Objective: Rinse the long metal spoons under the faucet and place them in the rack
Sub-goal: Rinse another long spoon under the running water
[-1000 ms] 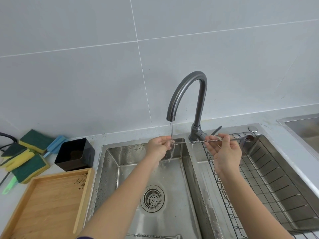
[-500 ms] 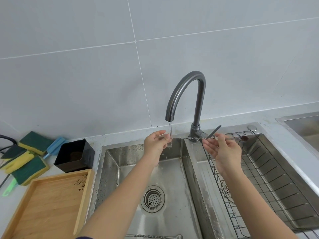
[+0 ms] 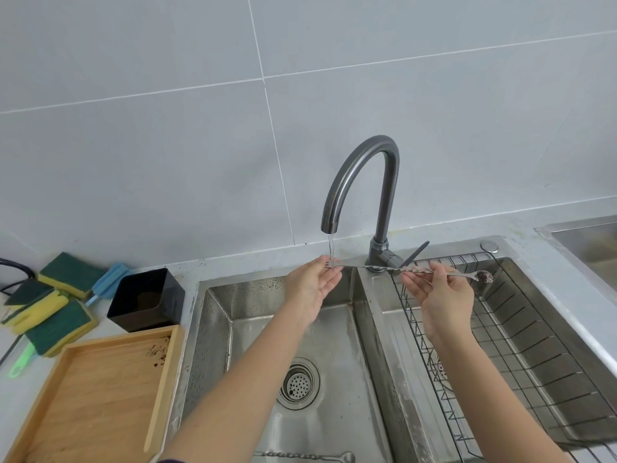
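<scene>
I hold a long twisted metal spoon (image 3: 384, 269) level across the sink divider. My left hand (image 3: 315, 287) pinches its forked end under the thin stream from the grey faucet (image 3: 362, 182). My right hand (image 3: 440, 295) grips the shaft near the bowl end (image 3: 484, 276), which carries dark grime and hangs over the wire rack (image 3: 534, 345) in the right basin. A second long spoon (image 3: 307, 457) lies at the bottom of the left basin (image 3: 337, 345), near the frame's lower edge.
A wooden tray (image 3: 96, 396) with dark specks lies left of the sink, with a black square container (image 3: 147, 299) behind it. Green and yellow sponges (image 3: 50, 309) and a blue brush (image 3: 110, 282) sit at the far left. Another steel basin (image 3: 587, 242) shows at the right edge.
The spoon has shifted slightly left, so its forked end now sits under the stream. My left fingers have opened out beneath it. The right hand keeps its grip.
</scene>
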